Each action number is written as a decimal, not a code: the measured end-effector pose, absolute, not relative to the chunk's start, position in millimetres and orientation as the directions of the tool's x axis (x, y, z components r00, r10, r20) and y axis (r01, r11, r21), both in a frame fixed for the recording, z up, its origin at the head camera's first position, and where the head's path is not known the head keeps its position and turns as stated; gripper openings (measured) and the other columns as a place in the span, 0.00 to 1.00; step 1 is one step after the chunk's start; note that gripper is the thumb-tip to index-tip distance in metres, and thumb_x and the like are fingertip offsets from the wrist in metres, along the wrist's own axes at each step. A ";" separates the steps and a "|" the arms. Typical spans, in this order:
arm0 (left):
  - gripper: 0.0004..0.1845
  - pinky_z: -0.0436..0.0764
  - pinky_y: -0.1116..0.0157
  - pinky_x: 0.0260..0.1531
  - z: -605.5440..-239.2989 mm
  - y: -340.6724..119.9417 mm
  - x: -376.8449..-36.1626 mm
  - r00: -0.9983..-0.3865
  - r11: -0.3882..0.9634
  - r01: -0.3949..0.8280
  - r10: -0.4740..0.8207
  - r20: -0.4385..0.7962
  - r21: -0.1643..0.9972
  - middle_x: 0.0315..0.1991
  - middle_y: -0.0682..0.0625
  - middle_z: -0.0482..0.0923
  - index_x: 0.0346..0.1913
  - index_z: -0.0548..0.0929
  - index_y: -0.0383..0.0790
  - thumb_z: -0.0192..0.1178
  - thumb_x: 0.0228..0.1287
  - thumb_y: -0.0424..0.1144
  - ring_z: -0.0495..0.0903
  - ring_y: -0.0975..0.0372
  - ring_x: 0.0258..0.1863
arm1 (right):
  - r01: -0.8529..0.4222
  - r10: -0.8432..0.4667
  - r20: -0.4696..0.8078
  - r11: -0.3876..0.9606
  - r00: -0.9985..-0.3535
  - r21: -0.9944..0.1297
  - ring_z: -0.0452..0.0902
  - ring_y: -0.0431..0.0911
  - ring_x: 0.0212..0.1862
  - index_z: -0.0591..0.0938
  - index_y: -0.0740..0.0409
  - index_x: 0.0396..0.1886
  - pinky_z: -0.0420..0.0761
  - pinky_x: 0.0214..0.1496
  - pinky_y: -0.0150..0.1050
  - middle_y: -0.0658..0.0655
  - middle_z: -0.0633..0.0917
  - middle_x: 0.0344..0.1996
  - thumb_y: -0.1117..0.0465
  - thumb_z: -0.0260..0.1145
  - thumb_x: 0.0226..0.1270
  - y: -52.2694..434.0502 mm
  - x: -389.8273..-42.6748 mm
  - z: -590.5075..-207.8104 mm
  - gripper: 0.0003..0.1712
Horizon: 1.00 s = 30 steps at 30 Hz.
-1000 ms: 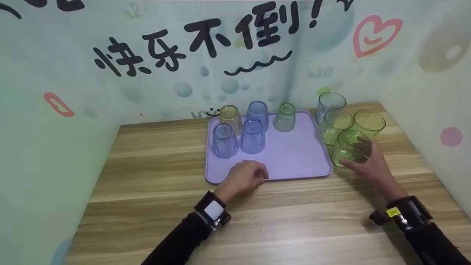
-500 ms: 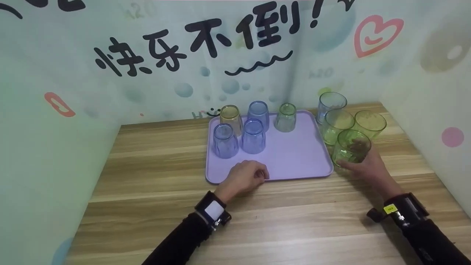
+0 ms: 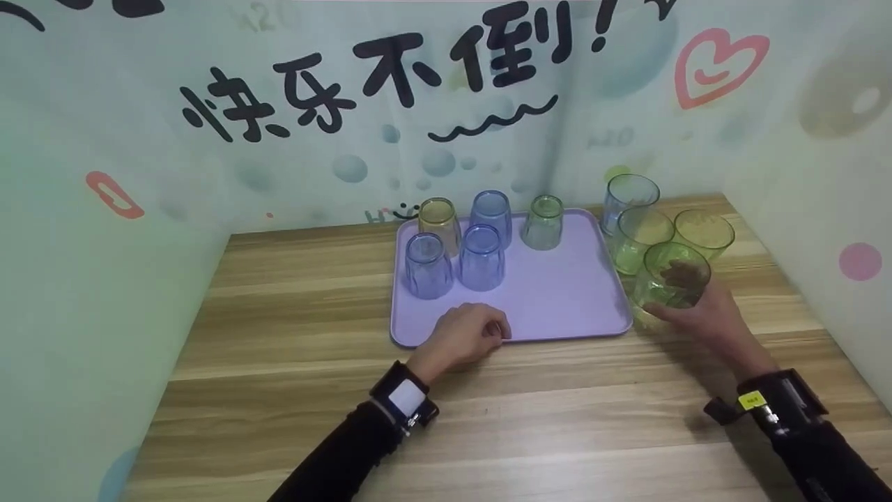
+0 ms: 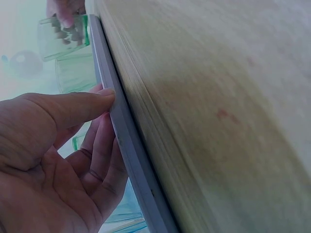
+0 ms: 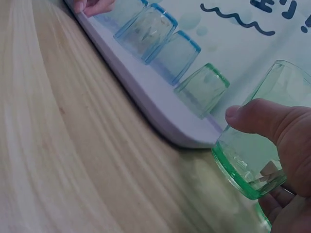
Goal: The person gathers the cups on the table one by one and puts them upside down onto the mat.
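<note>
My right hand [image 3: 707, 317] grips a green glass [image 3: 662, 272], thumb on the near side and fingers round the back. In the right wrist view this glass [image 5: 257, 160] is mouth up, its thick green base raised and tilted over the table beside the tray corner. My left hand [image 3: 465, 333] pinches the front edge of the purple tray [image 3: 557, 307]. The left wrist view shows the thumb [image 4: 87, 107] on the rim's outer side, fingers on the other side. Upside down on the tray stand a yellow glass [image 3: 437, 216], a small green glass [image 3: 543, 226] and three blue glasses [image 3: 481, 261].
Right of the tray, mouth up, stand a pale blue glass [image 3: 627, 199], a green glass [image 3: 637, 240] and a yellow-green glass [image 3: 705, 233], close behind the held one. The wooden table [image 3: 293, 314] meets a printed backdrop [image 3: 300, 174] at the back and sides.
My right hand has closed its grip round the green glass and lifted it slightly, tilting it a little. My left hand stays at the tray edge.
</note>
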State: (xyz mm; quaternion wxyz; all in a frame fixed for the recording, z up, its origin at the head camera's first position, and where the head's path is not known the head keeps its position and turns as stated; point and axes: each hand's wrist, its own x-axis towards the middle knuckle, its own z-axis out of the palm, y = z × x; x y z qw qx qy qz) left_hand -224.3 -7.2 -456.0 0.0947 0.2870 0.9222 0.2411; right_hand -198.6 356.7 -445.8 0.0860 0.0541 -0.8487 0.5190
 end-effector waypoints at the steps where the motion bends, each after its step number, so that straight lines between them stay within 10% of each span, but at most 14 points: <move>1: 0.06 0.73 0.66 0.34 -456.0 -7.2 -224.0 -0.817 0.719 0.483 0.575 -0.038 0.499 0.29 0.63 0.79 0.35 0.85 0.52 0.63 0.56 0.36 0.76 0.68 0.32 | -0.185 -0.005 0.205 0.457 -0.979 -0.870 0.70 0.58 0.52 0.66 0.69 0.59 0.72 0.50 0.32 0.68 0.75 0.50 0.65 0.77 0.46 356.0 -197.6 -443.5 0.42; 30: 0.07 0.73 0.65 0.32 -454.7 -7.3 -222.3 -0.826 0.723 0.468 0.562 -0.041 0.508 0.27 0.63 0.78 0.35 0.85 0.52 0.63 0.56 0.35 0.76 0.68 0.31 | -0.341 -0.136 0.315 0.469 -0.939 -0.814 0.72 0.52 0.49 0.65 0.65 0.62 0.70 0.53 0.34 0.63 0.77 0.49 0.65 0.75 0.49 323.1 -219.2 -415.0 0.42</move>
